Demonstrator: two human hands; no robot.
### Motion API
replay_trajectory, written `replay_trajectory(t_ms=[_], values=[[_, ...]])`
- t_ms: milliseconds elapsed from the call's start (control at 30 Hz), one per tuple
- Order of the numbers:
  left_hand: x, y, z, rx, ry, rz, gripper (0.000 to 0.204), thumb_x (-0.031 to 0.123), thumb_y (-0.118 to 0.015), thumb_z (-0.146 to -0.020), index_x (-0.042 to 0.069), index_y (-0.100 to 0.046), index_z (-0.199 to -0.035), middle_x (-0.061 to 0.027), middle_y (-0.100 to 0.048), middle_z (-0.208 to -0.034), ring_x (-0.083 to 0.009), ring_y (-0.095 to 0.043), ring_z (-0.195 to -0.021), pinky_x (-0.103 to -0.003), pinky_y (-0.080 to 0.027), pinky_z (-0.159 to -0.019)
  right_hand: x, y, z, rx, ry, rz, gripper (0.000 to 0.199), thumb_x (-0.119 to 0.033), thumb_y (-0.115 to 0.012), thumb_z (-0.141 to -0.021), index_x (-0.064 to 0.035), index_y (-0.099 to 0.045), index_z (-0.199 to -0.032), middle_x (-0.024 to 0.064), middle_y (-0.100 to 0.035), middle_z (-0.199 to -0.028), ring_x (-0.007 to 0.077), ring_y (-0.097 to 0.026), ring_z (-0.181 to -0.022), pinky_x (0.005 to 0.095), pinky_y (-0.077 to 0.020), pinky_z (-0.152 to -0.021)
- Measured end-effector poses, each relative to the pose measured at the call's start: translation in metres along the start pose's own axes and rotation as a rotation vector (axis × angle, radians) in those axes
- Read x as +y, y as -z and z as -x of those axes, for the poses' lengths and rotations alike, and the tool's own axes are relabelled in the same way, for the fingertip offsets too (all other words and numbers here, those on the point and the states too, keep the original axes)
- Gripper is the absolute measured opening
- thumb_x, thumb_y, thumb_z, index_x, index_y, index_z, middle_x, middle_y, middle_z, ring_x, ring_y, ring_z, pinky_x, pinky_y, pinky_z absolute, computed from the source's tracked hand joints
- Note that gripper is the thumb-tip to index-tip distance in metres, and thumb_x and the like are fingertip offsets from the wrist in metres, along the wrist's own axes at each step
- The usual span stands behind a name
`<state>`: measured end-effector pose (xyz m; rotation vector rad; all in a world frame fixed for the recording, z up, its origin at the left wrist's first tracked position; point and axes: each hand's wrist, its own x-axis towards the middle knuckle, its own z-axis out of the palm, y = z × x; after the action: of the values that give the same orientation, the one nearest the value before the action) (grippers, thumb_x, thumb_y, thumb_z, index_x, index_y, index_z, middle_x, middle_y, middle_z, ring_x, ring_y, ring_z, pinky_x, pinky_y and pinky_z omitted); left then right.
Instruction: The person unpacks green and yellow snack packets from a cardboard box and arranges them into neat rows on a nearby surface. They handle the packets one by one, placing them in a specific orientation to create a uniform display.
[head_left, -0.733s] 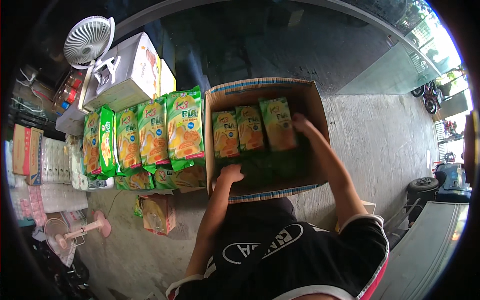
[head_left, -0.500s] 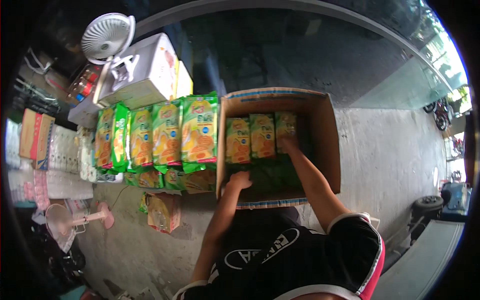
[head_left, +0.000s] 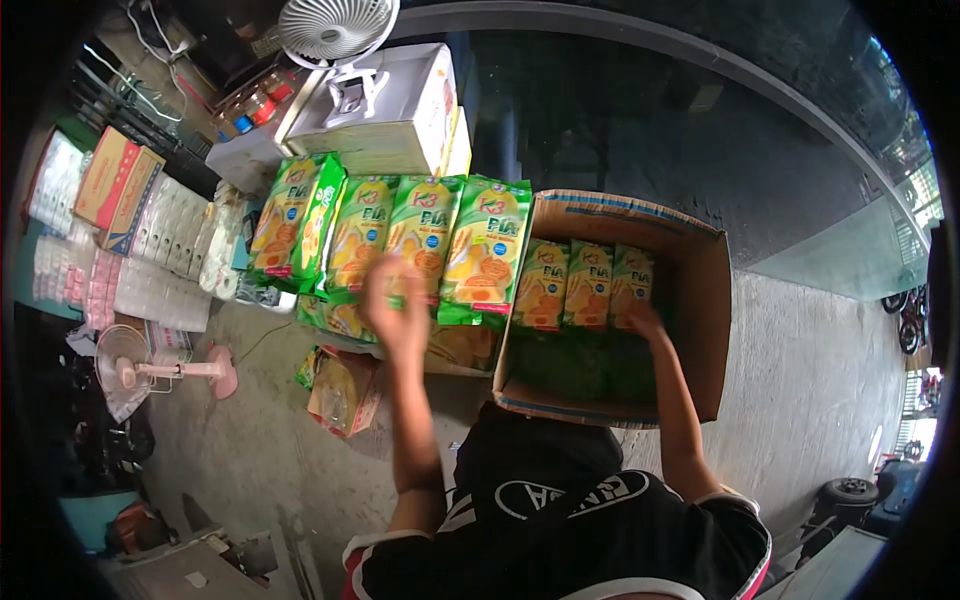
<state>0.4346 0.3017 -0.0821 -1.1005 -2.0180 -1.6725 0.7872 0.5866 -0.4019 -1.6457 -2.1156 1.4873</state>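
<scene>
My left hand [head_left: 397,305], slightly blurred, hovers over the row of standing green-and-yellow pastry packets, its fingers apart and nothing visible in them. It is nearest a packet [head_left: 418,225] in the middle of that row. Inside the open cardboard box [head_left: 690,300], my right hand [head_left: 642,320] touches the lower part of the rightmost packet [head_left: 630,275]; its finger grip is unclear. Beside that one stand two more packets, a middle packet [head_left: 588,285] and a left packet [head_left: 541,285]. Dark green packs [head_left: 580,365] lie in shadow in the box's near half.
A white fan [head_left: 338,30] stands on a large white carton [head_left: 385,105] behind the row. More packets [head_left: 335,316] lie below it. On the floor are an open small carton [head_left: 345,393] and a pink fan [head_left: 220,370]. Wrapped rolls [head_left: 165,240] are stacked at the left.
My left hand has left the box's near left edge and moved left over the packet row. My right hand stays at the rightmost packet, now lower on it. The whole view has shifted.
</scene>
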Motion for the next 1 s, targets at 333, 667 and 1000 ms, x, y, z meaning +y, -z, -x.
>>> replay_trajectory(t_ms=[333,667,1000], values=[[-0.153,0.134,-0.098,-0.045,0.332,-0.535,0.105,0.034,-0.081,-0.048,-0.007,-0.030,-0.130,-0.0261,-0.037,-0.125,-0.0404,-0.037,-0.116,-0.047,-0.032,-0.098,-0.129,-0.011,0.147,-0.002,0.249,-0.446,0.032,-0.015,-0.062,-0.082,0.0024,-0.056,-0.108,0.0123,-0.064,-0.096,0.0164,-0.059,-0.089,0.0287,-0.0465,-0.073],[-0.078,0.099,-0.031,0.157,0.083,-0.143,0.089,0.015,-0.075,-0.050,0.004,-0.033,-0.128,-0.0183,-0.035,-0.125,-0.0342,-0.035,-0.115,-0.045,-0.030,-0.098,-0.269,-0.101,0.235,-0.140,0.569,-0.336,0.026,-0.009,-0.058,-0.084,0.0018,-0.054,-0.108,0.0111,-0.064,-0.090,0.0168,-0.060,-0.088,0.0289,-0.0481,-0.075],[0.044,0.091,0.091,-0.172,0.660,0.722,0.081,0.010,-0.068,-0.062,0.009,-0.025,-0.130,-0.0115,-0.033,-0.126,-0.0259,-0.038,-0.116,-0.040,-0.035,-0.095,-0.319,-0.125,0.301,-0.528,0.419,-0.933,0.064,-0.029,-0.058,-0.087,-0.0038,-0.023,-0.134,0.0130,-0.036,-0.131,0.0217,-0.044,-0.113,0.0362,-0.0394,-0.092]])
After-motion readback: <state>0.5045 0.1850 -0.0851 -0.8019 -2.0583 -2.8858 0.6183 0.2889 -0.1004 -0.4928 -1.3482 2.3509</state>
